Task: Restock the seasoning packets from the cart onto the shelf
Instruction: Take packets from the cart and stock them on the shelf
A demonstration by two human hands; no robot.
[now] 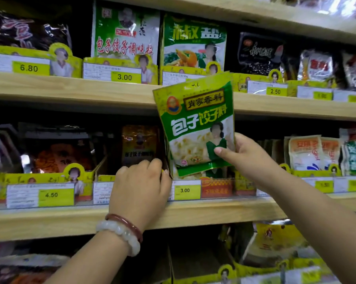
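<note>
The green seasoning packet stands upright in front of the middle shelf, its top edge overlapping the shelf above, its bottom edge just over the slot with the 3.00 price tag. The right hand pinches it at about 4 o'clock on its face, thumb pressed on the front near the lower right corner, the other fingers hidden behind. The left hand, at 8 o'clock from the packet, has its fingers curled over the edge of the cardboard display box there, apparently holding the slot open or steady (what the fingertips touch inside is hidden).

The packet looks like a thin foil-and-plastic pouch of powder: light, flexible and glossy, so likely a bit slippery. It should bend rather than break, though a hard squeeze could crease it. The low corner pinch leaves the top free to flop; a hold nearer the middle of the right edge, at 3 o'clock, would probably keep it straighter while it slides down behind the packets already in the slot. Being so light, it needs little grip force; the main risk is catching its bottom seal on the box lip.
</note>
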